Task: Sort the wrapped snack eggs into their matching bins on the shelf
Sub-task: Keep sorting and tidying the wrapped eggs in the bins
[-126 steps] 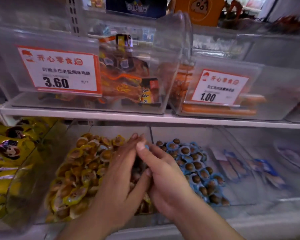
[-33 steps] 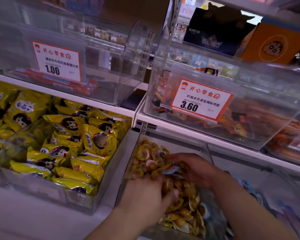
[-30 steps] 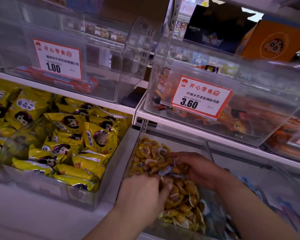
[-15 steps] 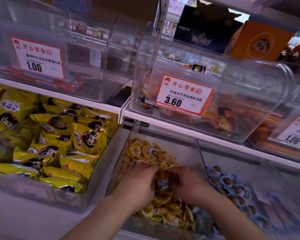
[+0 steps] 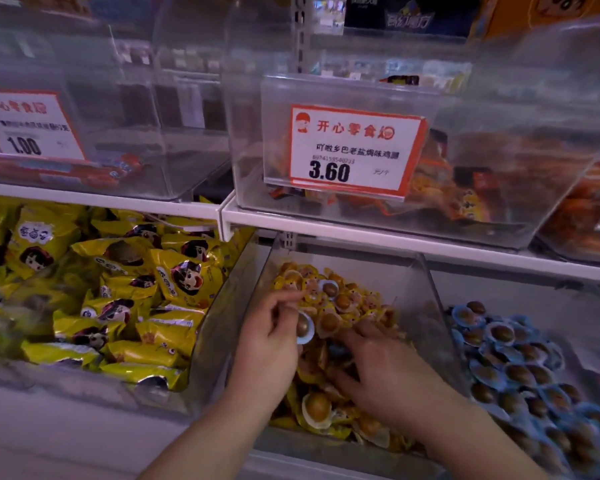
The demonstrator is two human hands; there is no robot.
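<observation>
Blue-wrapped egg point(image 5: 305, 328) held by left hand point(image 5: 269, 344) over yellow-egg bin point(image 5: 426, 289).

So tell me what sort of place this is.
Most likely a snack shop's self-serve aisle. Clear bins on white shelves carry printed price tags, one reading 3.60; the yellow-wrapped egg bin sits beside blue-wrapped eggs and yellow snack packets.

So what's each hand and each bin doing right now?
Left hand: pinches a blue-wrapped egg above the yellow pile.
Right hand: spread in the yellow eggs, holding nothing visible.
Yellow egg bin: open, heaped.
Blue egg bin: open, well filled.
Yellow packet bin: full.
</observation>
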